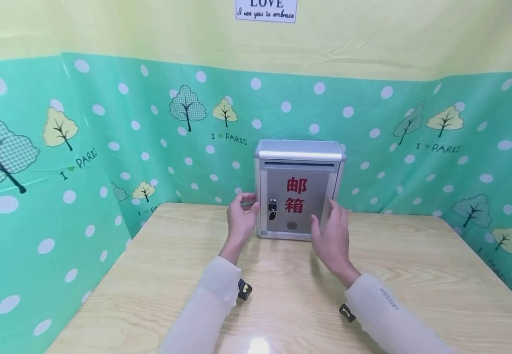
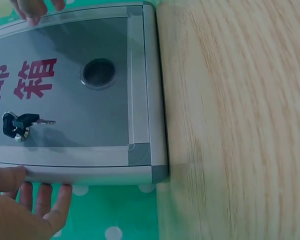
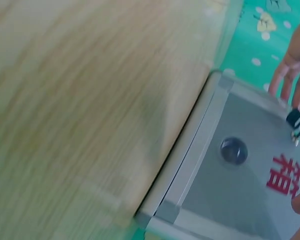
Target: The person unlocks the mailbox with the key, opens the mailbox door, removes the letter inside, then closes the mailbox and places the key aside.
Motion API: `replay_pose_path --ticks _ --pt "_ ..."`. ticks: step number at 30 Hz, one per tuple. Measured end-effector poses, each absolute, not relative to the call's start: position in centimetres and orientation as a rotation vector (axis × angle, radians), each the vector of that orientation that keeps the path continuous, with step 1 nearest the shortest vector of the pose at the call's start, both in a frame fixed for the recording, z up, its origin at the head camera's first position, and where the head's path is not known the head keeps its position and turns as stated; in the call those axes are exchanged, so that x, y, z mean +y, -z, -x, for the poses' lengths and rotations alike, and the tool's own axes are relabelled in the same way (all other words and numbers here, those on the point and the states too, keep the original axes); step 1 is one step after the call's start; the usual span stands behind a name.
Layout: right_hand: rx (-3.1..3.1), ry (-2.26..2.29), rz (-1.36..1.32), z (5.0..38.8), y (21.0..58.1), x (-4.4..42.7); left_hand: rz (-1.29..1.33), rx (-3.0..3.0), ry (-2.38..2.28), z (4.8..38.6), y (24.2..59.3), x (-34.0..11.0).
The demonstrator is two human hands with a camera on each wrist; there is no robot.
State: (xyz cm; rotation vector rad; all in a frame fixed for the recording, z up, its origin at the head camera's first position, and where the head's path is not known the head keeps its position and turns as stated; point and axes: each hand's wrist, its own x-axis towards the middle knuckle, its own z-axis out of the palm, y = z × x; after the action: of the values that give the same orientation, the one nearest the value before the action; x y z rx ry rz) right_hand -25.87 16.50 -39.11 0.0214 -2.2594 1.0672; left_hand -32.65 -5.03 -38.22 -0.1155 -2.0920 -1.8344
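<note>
A silver metal mailbox (image 1: 278, 177) with red characters stands upright at the back of the table. A small lock with hanging keys (image 1: 272, 214) sits on the left of its door; a round window (image 2: 98, 73) shows near the bottom. My left hand (image 1: 241, 221) is at the box's left side, thumb near the front edge and fingers along the side, as the left wrist view shows. At the right edge is my right hand (image 1: 333, 241), its fingers fairly straight and its thumb in front of the door. Whether the right fingertips touch the box is hard to tell.
Light wood-grain table (image 1: 282, 290) lies under the box. Behind it and at both sides hangs a green and yellow curtain (image 1: 282, 113) with dots and trees. Dark straps (image 1: 244, 290) show at the sleeves.
</note>
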Motion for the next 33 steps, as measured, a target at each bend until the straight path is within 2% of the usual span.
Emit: replay_pose_path --ticks 10,33 --pt "-2.370 -0.869 -0.299 26.3 39.6 13.7 0.125 -2.069 1.840 32.7 38.2 -5.0" --pt "-2.209 -0.413 -0.633 29.2 38.2 9.9 0.176 -2.043 1.838 32.6 38.3 -5.2"
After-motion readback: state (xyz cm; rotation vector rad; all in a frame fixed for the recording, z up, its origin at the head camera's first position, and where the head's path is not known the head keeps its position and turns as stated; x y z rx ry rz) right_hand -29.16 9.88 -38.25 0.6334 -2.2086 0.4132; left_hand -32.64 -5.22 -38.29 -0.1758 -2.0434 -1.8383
